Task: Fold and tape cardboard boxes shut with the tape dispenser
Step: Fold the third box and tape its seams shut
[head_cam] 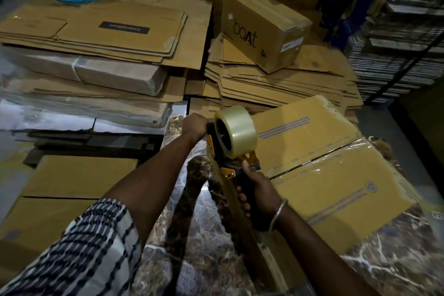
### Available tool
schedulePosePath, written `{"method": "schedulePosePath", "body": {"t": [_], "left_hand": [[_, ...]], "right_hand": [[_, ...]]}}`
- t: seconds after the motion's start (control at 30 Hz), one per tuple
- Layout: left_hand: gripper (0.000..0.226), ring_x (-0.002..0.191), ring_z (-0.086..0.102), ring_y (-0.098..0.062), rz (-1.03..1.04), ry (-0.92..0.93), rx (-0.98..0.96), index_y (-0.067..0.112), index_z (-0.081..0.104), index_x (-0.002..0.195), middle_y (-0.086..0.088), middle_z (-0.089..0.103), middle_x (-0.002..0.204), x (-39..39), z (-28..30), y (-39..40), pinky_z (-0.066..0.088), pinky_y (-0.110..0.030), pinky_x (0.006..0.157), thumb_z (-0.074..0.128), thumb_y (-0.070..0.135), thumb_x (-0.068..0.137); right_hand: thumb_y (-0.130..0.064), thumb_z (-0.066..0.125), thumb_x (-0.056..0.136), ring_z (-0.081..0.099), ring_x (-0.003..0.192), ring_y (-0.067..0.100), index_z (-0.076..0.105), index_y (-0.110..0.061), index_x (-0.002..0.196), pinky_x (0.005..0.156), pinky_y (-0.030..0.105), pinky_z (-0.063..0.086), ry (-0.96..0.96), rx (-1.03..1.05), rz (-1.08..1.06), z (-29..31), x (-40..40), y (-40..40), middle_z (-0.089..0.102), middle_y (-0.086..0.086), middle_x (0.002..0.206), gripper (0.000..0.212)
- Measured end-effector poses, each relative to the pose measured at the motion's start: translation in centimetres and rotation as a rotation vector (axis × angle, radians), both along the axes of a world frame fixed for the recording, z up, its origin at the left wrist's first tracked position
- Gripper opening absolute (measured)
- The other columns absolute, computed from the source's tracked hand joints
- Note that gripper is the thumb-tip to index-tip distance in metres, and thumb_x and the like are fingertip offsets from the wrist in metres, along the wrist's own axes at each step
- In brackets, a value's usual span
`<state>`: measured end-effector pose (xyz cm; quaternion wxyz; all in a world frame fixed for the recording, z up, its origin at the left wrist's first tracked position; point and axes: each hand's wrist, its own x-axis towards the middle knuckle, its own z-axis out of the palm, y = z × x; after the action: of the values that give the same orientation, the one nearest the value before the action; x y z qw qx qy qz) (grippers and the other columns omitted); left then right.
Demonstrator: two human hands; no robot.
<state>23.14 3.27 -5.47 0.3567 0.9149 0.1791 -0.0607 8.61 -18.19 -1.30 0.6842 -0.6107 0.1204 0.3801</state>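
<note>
Two hands work the tape dispenser (231,151). My right hand (258,193) has its grip curled tight round the black handle, a metal bangle on the wrist. My left hand (195,125) is fisted at the dispenser's far end, at 11 o'clock from the right; what it pinches I cannot tell. Glossy clear tape roll (235,131) sits on the yellow frame. At 3 o'clock the cardboard box (336,175) lies on the marbled worktop (204,247), flaps closed, seam shiny with tape. Flattened corrugated sheets (276,79) stack at 12 o'clock.
</note>
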Motion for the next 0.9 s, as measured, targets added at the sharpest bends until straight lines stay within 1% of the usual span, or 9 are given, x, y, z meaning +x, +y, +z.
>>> {"method": "schedulePosePath", "body": {"t": [0.13, 0.2, 0.27, 0.3, 0.4, 0.5, 0.63, 0.8, 0.9], "left_hand": [[0.028, 0.089, 0.059, -0.03, -0.027, -0.014, -0.187, -0.009, 0.067, 0.103, -0.017, 0.063, 0.084, 0.1, -2.0, 0.8, 0.052, -0.036, 0.083, 0.048, 0.011, 0.098], [0.035, 0.079, 0.057, -0.03, -0.079, -0.101, -0.136, -0.006, 0.065, 0.085, -0.018, 0.061, 0.076, -0.4, -2.6, 0.9, 0.045, -0.034, 0.068, 0.047, 0.023, 0.09], [0.026, 0.082, 0.055, -0.031, -0.024, -0.256, -0.092, 0.002, 0.06, 0.084, -0.015, 0.059, 0.085, -1.1, -3.1, 1.1, 0.041, -0.037, 0.064, 0.056, 0.027, 0.088], [0.025, 0.085, 0.054, -0.025, -0.014, -0.325, -0.099, 0.007, 0.061, 0.088, -0.009, 0.056, 0.091, -1.7, -3.0, 1.1, 0.044, -0.034, 0.066, 0.059, 0.032, 0.09], [0.055, 0.086, 0.057, -0.01, -0.117, -0.472, -0.18, 0.013, 0.076, 0.1, 0.0, 0.063, 0.097, -2.9, -3.9, 1.2, 0.043, -0.017, 0.072, 0.048, 0.06, 0.093], [0.028, 0.079, 0.065, -0.001, -0.127, -0.411, -0.413, 0.033, 0.078, 0.088, 0.016, 0.071, 0.084, -4.6, -4.0, 1.3, 0.047, -0.026, 0.068, 0.055, 0.044, 0.097], [0.02, 0.078, 0.065, 0.01, -0.141, -0.36, -0.522, 0.004, 0.077, 0.105, 0.004, 0.074, 0.092, -5.3, -4.5, 1.2, 0.044, -0.013, 0.067, 0.059, 0.012, 0.1], [0.027, 0.061, 0.057, 0.013, -0.152, -0.297, -0.446, 0.026, 0.071, 0.077, 0.018, 0.067, 0.064, -4.8, -4.1, 1.5, 0.036, -0.011, 0.054, 0.059, 0.022, 0.101], [0.029, 0.07, 0.06, 0.011, -0.149, -0.31, -0.414, 0.025, 0.073, 0.081, 0.019, 0.068, 0.074, -5.0, -4.0, 1.4, 0.04, -0.012, 0.059, 0.056, 0.045, 0.095]], "right_hand": [[-0.081, 0.056, 0.07, 0.024, 0.042, 0.019, 0.046, -0.015, 0.06, 0.044, 0.025, 0.02, 0.015, -0.019, -0.005, 0.0, -0.1, 0.2, 0.034, 0.004, 0.055, 0.068], [-0.079, 0.054, 0.07, 0.025, 0.041, 0.019, 0.047, -0.014, 0.06, 0.043, 0.024, 0.021, 0.021, -0.037, -0.011, 0.2, -0.1, 0.2, 0.035, 0.004, 0.055, 0.067], [-0.079, 0.054, 0.07, 0.026, 0.04, 0.019, 0.047, -0.014, 0.059, 0.042, 0.024, 0.022, 0.02, -0.05, -0.015, 0.5, -0.2, 0.3, 0.035, 0.004, 0.054, 0.066], [-0.078, 0.054, 0.071, 0.026, 0.04, 0.019, 0.047, -0.014, 0.059, 0.042, 0.023, 0.022, 0.014, -0.054, -0.017, 0.6, -0.2, 0.4, 0.035, 0.004, 0.054, 0.065], [-0.078, 0.055, 0.079, 0.025, 0.039, 0.018, 0.047, -0.015, 0.06, 0.042, 0.022, 0.022, 0.013, -0.063, -0.026, 0.9, -0.3, 0.5, 0.035, 0.004, 0.055, 0.066], [-0.073, 0.048, 0.085, 0.025, 0.039, 0.017, 0.046, -0.015, 0.061, 0.042, 0.022, 0.021, 0.038, -0.055, -0.027, 1.2, -0.4, 0.6, 0.033, 0.004, 0.055, 0.063], [-0.073, 0.047, 0.085, 0.025, 0.041, 0.017, 0.047, -0.016, 0.065, 0.044, 0.023, 0.019, 0.042, -0.097, -0.023, 1.4, -0.4, 0.9, 0.034, 0.003, 0.056, 0.061], [-0.073, 0.046, 0.088, 0.025, 0.041, 0.017, 0.047, -0.015, 0.062, 0.044, 0.023, 0.019, 0.048, -0.138, -0.012, 1.7, -0.4, 1.0, 0.035, 0.002, 0.055, 0.064], [-0.075, 0.048, 0.085, 0.024, 0.041, 0.017, 0.046, -0.016, 0.061, 0.044, 0.023, 0.018, 0.036, -0.159, 0.0, 1.9, -1.0, 0.5, 0.034, 0.003, 0.054, 0.064]]}}
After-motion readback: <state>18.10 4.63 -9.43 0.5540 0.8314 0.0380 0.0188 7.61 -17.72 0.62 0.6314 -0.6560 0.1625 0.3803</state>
